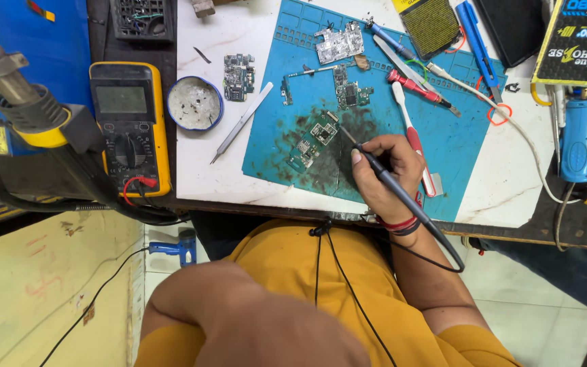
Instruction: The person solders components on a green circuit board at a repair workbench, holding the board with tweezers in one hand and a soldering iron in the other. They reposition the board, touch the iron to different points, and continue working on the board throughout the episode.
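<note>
My right hand (383, 175) grips a black soldering iron (392, 183) like a pen, its cable trailing back over my wrist. The iron's tip (340, 129) touches the upper corner of a small green circuit board (314, 140), which lies on a blue work mat (443, 146) stained dark around the board. My left arm (239, 319) is a blurred shape close to the camera at the bottom, over my yellow shirt; its hand is hidden.
Other boards (239, 76) (339, 44) (351, 92), a red-and-white toothbrush (412, 132), screwdrivers (416, 85), and tweezers (242, 122) lie around. A round tin (196, 103), a yellow multimeter (130, 126) and a hot-air handpiece (28, 102) sit left; blue tools (579, 136) right.
</note>
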`<state>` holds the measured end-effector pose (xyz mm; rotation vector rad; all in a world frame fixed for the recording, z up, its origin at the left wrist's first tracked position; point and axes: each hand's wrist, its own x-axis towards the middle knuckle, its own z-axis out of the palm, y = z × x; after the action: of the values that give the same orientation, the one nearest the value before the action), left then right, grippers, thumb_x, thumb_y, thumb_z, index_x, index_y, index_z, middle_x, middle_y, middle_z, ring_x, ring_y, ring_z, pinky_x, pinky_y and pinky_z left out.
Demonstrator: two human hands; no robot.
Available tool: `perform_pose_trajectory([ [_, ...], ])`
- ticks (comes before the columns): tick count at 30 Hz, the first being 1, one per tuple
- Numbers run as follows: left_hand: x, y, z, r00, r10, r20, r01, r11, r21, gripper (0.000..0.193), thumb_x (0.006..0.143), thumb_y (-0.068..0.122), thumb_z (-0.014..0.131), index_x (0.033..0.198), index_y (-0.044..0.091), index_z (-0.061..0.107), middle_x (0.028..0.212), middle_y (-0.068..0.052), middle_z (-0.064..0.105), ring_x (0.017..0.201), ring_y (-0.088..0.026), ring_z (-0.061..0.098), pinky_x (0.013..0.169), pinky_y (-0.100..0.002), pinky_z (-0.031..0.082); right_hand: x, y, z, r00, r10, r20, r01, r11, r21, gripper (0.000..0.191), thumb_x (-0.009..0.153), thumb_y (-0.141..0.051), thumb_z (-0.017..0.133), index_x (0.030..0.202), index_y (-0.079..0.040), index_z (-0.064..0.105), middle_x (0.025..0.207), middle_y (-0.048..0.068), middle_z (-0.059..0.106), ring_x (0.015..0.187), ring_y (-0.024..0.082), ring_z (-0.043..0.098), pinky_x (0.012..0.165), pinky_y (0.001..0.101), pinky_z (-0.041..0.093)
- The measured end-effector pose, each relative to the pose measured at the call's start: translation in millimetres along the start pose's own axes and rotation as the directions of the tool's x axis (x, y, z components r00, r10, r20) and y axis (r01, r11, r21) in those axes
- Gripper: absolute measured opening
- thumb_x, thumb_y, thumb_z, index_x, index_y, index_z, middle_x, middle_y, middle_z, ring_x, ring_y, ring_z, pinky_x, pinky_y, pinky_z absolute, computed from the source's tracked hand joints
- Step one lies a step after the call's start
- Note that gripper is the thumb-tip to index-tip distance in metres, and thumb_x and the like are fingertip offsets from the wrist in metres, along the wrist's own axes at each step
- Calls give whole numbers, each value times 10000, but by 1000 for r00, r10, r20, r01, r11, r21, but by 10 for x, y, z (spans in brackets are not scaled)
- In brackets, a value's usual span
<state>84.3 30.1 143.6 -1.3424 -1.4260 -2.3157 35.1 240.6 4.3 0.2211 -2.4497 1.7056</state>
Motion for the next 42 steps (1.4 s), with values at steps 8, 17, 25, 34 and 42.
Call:
perform_pose_trajectory([
  [8,-362,-465,-459,831,-282,-479,471,-99,876,247,982,148,728,1215,65,725,1013,-74,644,925,-266,634,830,-422,463,30,-3,-67,1000,-5,26,6,1000,-26,108,895,-22,761,907,0,656,710,19,646,608,40,538,569,224,401],
  [17,-622,-595,-716,728,-329,-602,471,-399,787,324,942,218,737,1221,54,733,1062,-90,626,959,-286,591,817,-418,458,40,-47,-44,999,-17,33,19,999,-37,103,894,-16,774,925,2,677,723,31,655,623,47,554,580,217,419],
  [25,-691,-606,-764,715,-300,-631,501,-409,763,201,953,177,750,1130,82,764,996,-65,645,941,-273,611,810,-416,464,44,-65,-41,999,-23,38,23,999,-22,105,898,-15,764,934,3,667,764,32,679,651,45,592,597,214,446],
  [34,-785,-562,-708,564,-246,-788,800,400,448,304,962,45,750,1248,37,650,960,-26,683,843,-123,679,803,-260,558,40,-24,-62,1000,-4,3,4,1000,-10,108,904,-19,756,940,5,657,731,20,666,628,42,570,580,216,424],
  [42,-994,-696,-666,598,-334,-728,731,600,325,217,945,-28,770,1159,-5,747,1058,-58,629,918,-103,621,795,-222,519,35,-53,-25,1000,-1,12,1,1000,-1,107,928,-28,749,959,12,654,761,22,670,659,45,580,607,216,434],
])
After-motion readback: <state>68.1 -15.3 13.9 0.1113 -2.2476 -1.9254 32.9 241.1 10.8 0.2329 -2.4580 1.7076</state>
